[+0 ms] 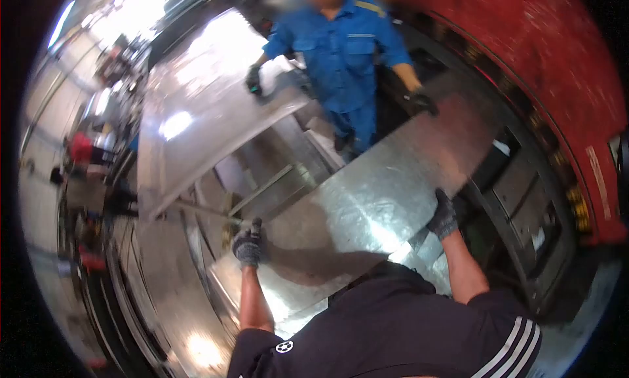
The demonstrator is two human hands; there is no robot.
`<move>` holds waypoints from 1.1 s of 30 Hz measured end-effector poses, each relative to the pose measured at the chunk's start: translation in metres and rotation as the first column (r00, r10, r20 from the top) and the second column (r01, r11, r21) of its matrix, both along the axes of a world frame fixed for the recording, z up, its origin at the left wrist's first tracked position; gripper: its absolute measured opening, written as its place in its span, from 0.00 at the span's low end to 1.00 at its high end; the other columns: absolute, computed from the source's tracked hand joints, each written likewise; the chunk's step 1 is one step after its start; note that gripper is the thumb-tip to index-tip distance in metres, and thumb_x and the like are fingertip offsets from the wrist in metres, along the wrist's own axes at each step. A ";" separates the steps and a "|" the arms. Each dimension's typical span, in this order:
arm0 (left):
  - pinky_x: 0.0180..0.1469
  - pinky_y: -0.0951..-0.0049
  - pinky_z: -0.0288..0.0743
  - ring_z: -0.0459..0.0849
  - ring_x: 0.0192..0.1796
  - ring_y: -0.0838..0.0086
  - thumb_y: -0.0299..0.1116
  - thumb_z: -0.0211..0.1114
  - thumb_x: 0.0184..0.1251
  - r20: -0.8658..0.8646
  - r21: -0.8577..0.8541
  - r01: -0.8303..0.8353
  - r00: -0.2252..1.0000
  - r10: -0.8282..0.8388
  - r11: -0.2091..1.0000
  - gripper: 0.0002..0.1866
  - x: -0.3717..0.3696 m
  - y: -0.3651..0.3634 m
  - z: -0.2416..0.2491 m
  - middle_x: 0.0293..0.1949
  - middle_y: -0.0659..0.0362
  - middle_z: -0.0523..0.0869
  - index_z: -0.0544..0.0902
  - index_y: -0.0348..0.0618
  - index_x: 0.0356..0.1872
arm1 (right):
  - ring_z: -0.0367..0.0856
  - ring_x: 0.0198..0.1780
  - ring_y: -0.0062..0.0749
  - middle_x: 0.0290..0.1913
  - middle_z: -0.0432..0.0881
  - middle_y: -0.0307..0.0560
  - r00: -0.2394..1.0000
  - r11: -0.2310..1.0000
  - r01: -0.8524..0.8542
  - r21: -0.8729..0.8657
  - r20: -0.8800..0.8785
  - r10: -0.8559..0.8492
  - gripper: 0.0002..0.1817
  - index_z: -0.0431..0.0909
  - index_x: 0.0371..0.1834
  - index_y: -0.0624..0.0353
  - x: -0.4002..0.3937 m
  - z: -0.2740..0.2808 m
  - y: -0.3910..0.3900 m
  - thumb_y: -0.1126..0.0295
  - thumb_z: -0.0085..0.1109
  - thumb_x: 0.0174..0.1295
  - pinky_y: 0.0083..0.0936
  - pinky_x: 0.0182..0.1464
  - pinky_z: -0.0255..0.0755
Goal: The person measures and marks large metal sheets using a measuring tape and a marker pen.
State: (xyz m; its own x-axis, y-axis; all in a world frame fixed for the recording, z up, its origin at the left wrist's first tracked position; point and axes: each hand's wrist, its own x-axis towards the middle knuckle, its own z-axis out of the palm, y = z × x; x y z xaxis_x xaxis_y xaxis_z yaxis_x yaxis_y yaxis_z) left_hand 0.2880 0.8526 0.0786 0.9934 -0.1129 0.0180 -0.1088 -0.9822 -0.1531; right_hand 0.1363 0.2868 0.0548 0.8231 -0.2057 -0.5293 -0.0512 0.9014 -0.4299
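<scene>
A shiny metal sheet (354, 207) lies tilted across the view in front of my body. My left hand (248, 245), in a dark grey knit glove, grips its far-left edge with the thumb raised on top. On the opposite edge, my gloved right hand (443, 215) holds the sheet with the thumb over its surface; the fingers underneath are partly hidden. A co-worker in blue workwear (344, 57) stands across from me, one dark-gloved hand (422, 101) at the sheet's far end.
A large table with a metal sheet top (190, 109) stands at the left, near the co-worker's other gloved hand (253, 80). A red machine (537, 57) rises on the right above a dark machine bed (524, 207). More people (85, 148) are blurred at far left.
</scene>
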 end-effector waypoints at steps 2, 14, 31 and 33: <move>0.34 0.50 0.75 0.85 0.30 0.57 0.53 0.49 0.78 0.141 0.053 0.105 0.984 -0.112 0.993 0.16 -0.004 0.029 0.024 0.26 0.53 0.85 0.85 0.65 0.48 | 0.75 0.65 0.44 0.67 0.76 0.51 0.991 0.991 -0.110 0.080 0.082 0.104 0.33 0.69 0.71 0.61 0.001 0.013 0.014 0.49 0.53 0.71 0.39 0.71 0.66; 0.43 0.52 0.79 0.86 0.38 0.52 0.50 0.43 0.80 0.198 0.147 0.044 0.977 -0.073 0.988 0.20 0.106 0.123 0.226 0.36 0.47 0.86 0.82 0.58 0.56 | 0.77 0.61 0.40 0.61 0.81 0.46 0.935 0.955 -0.230 -0.185 0.231 0.270 0.27 0.74 0.66 0.58 0.075 0.094 0.118 0.59 0.63 0.67 0.39 0.68 0.68; 0.38 0.45 0.75 0.84 0.38 0.46 0.36 0.54 0.74 0.053 0.182 0.227 0.969 -0.240 0.957 0.22 0.554 0.318 0.082 0.36 0.47 0.86 0.72 0.58 0.67 | 0.78 0.62 0.38 0.60 0.79 0.48 0.997 0.602 -0.051 -0.797 -0.009 0.072 0.27 0.73 0.65 0.56 0.376 -0.032 0.271 0.72 0.67 0.61 0.34 0.64 0.73; 0.37 0.45 0.75 0.84 0.37 0.46 0.36 0.53 0.74 0.033 0.197 0.261 0.962 -0.273 0.945 0.24 0.566 0.316 0.064 0.36 0.47 0.86 0.69 0.55 0.70 | 0.77 0.67 0.41 0.69 0.75 0.57 0.963 -0.234 -0.090 -0.968 -0.144 0.229 0.43 0.66 0.74 0.56 0.393 -0.036 0.277 0.78 0.71 0.51 0.35 0.66 0.73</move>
